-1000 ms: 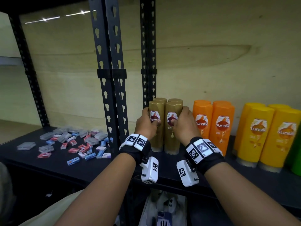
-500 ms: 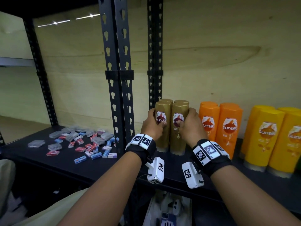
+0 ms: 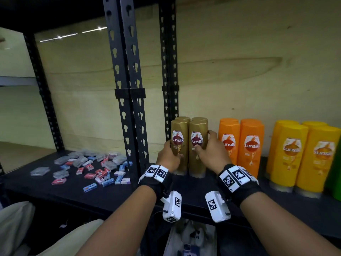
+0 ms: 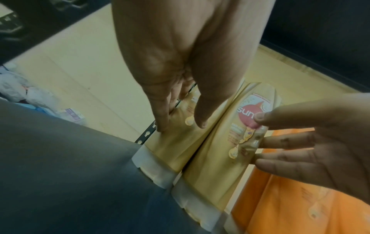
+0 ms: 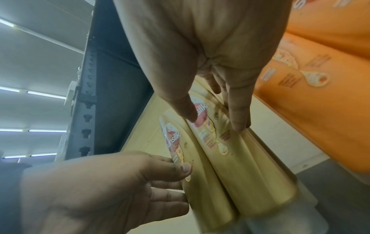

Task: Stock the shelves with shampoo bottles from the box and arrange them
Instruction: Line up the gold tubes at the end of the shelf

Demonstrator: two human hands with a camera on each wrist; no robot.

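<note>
Two gold Sunsilk bottles stand side by side at the front of the black shelf (image 3: 73, 193), with two more gold ones right behind them. My left hand (image 3: 168, 157) holds the left front bottle (image 3: 180, 130), thumb across its front below the label and fingers along its left side (image 4: 162, 120). My right hand (image 3: 212, 152) holds the right front bottle (image 3: 197, 130), with its thumb on the red label and its fingers on the right side (image 5: 238, 117). Both bottles are upright and touch each other.
Orange bottles (image 3: 250, 145) stand close to my right hand, with yellow ones (image 3: 287, 154) and a green one (image 3: 336, 172) further right. Black slotted uprights (image 3: 129, 108) rise just left of the gold bottles. Several small packets (image 3: 96, 167) lie scattered on the left shelf.
Both hands have slid a little lower on the two front gold bottles, so more of the labels shows. The bottles stay upright in the same spot.
</note>
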